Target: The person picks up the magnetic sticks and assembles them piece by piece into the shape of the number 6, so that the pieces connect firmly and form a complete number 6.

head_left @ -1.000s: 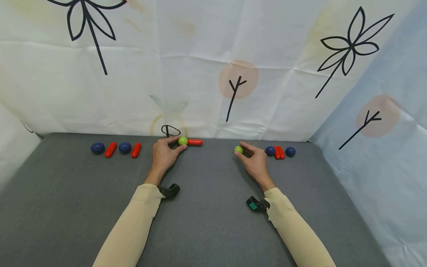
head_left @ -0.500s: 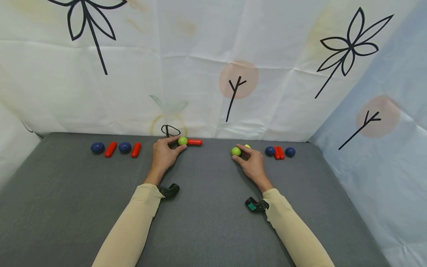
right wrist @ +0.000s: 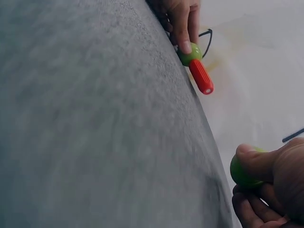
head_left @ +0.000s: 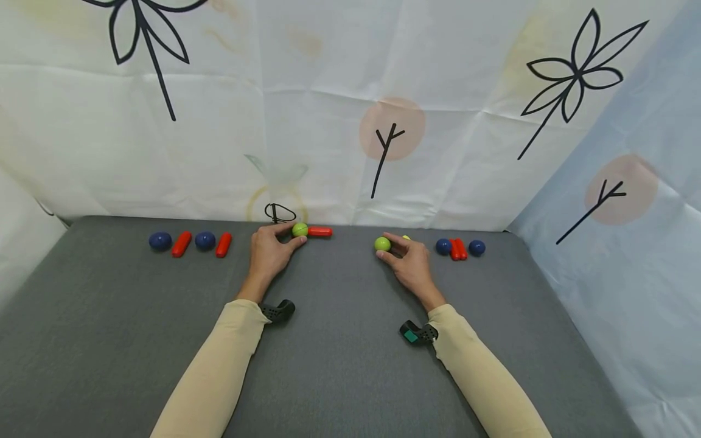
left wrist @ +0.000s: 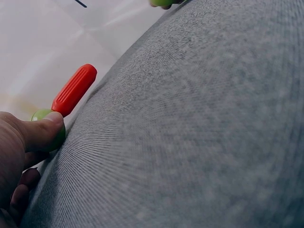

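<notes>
Near the back edge of the grey table (head_left: 339,340), my left hand (head_left: 268,255) pinches a green ball (head_left: 300,230) between thumb and fingers. A red ridged rod (head_left: 320,232) points right from that ball, its end against it, as the left wrist view also shows. My right hand (head_left: 412,264) holds a second green ball (head_left: 382,244) at its fingertips, a short gap to the right of the rod's free end. In the right wrist view the thumb presses on this ball (right wrist: 243,168). Just behind the right hand's fingers a small yellow piece (head_left: 406,237) peeks out, mostly hidden.
To the left lie two blue balls (head_left: 160,241) and two red rods (head_left: 181,244), alternating in a row. Right of my right hand, two red rods (head_left: 459,249) lie side by side between two blue balls (head_left: 477,248). A white printed cloth (head_left: 328,152) hangs behind the table.
My right hand has moved a little left with its green ball, toward the red rod. The yellow piece behind it has come into view. My left hand has stayed put.
</notes>
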The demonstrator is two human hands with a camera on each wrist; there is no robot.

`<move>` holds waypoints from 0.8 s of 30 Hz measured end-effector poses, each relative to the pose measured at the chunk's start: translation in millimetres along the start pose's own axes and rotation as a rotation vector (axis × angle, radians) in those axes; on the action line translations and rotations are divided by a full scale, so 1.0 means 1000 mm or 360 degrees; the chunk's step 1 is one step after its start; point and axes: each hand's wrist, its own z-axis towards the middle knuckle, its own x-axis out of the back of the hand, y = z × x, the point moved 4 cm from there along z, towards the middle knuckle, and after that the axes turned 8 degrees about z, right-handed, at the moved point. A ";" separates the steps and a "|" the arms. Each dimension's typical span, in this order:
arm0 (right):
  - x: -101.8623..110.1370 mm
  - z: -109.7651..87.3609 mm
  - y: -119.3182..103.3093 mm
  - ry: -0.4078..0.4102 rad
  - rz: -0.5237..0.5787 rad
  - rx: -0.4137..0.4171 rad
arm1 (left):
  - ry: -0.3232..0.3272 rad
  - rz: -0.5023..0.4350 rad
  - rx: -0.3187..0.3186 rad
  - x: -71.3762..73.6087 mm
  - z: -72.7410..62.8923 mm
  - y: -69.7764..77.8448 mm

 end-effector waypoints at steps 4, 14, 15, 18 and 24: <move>-0.013 0.007 -0.007 -0.0047 0.0069 0.0005 | 0.0003 0.0010 0.0000 0.000 0.000 0.000; -0.050 0.030 -0.021 -0.0127 0.0184 0.0004 | -0.0004 0.0020 0.0023 0.000 0.000 0.000; -0.054 0.032 -0.023 -0.0131 0.0179 0.0005 | -0.0003 0.0019 0.0025 0.000 0.000 0.000; -0.064 0.035 -0.025 -0.0138 0.0159 -0.0015 | -0.0001 0.0017 0.0025 0.001 -0.001 0.000; -0.077 0.037 -0.026 -0.0130 0.0102 -0.0034 | 0.0003 0.0026 0.0029 0.000 0.000 0.000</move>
